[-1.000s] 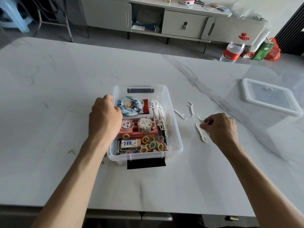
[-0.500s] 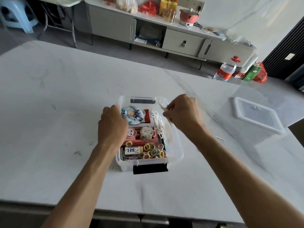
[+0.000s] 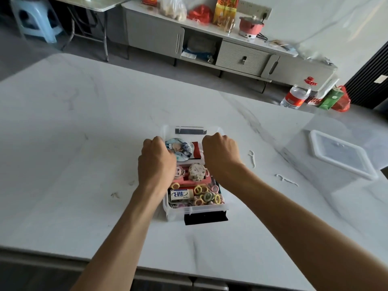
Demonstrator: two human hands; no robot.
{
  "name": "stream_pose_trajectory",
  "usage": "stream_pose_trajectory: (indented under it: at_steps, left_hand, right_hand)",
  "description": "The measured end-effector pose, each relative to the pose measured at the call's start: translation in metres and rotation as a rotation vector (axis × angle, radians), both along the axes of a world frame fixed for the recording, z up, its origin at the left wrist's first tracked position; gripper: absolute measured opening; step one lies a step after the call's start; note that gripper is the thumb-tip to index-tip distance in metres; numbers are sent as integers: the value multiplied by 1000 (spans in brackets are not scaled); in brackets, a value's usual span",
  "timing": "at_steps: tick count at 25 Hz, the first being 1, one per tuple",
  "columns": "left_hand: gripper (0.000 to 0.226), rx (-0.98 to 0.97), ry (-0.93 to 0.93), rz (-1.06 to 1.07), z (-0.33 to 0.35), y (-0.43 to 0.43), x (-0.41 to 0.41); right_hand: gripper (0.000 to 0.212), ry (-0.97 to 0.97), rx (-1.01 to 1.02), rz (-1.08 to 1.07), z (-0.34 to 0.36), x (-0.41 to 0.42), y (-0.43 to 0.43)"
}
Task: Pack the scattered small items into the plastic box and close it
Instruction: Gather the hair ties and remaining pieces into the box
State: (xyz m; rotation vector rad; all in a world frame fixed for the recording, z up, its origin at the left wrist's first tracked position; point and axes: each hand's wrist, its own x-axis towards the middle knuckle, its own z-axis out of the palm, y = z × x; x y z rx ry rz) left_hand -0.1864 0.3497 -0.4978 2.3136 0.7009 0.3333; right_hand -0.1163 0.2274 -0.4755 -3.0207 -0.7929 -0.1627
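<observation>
From my head camera, the clear plastic box (image 3: pixel 195 210) sits mid-table on the white marble table (image 3: pixel 84 143), uncovered and crowded: a round picture badge (image 3: pixel 178 148), a floral round tin (image 3: pixel 197 172), a white eraser (image 3: pixel 181 194) and a heap of pastel hair ties (image 3: pixel 206 195). My left hand (image 3: pixel 156 164) curls over the box's left rim, fingers bent and hidden. My right hand (image 3: pixel 220 153) is fisted over the right side; whether it grips anything I cannot tell. Two white floss picks (image 3: pixel 252 159) lie on the table to the right, and the lid (image 3: pixel 341 156) rests well apart, farther right.
</observation>
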Motion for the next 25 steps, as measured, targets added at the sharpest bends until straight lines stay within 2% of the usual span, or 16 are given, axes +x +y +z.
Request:
stream_pose_trajectory:
  at_steps: [2, 4, 5, 7, 9, 12, 13, 17, 19, 23, 25]
  left_hand:
    - [27, 5, 5, -2, 0, 0, 0]
    - [23, 18, 17, -6, -1, 0, 1]
    - [19, 28, 23, -2, -2, 0, 2]
    - [16, 39, 35, 9, -2, -2, 3]
    - [16, 40, 41, 19, -1, -2, 4]
    - [15, 40, 32, 30, -1, -4, 5]
    - [15, 43, 29, 31, -1, -5, 6]
    - [15, 40, 26, 29, -3, -3, 6]
    - [15, 39, 28, 26, -3, -2, 6]
    - [16, 38, 33, 30, -3, -2, 7]
    - [16, 37, 29, 29, -2, -3, 6]
  right_hand:
    - [21, -51, 249, -1, 1, 3, -29]
    - [27, -86, 454, -137, -6, 18, -85]
    - [28, -73, 437, -262, -13, 26, -118]
    - [36, 102, 224, -559, -30, 33, -183]
    - [39, 255, 92, -684, -51, 27, -216]
    - [12, 209, 179, -656, -65, 16, -215]
    - [10, 209, 198, -660, -65, 16, -210]
    - [15, 327, 133, -628, -70, 13, -192]
    - [16, 309, 78, -631, -70, 9, -188]
    - [34, 279, 50, -607, -66, 10, -177]
    - [28, 281, 35, -605, -66, 10, -168]
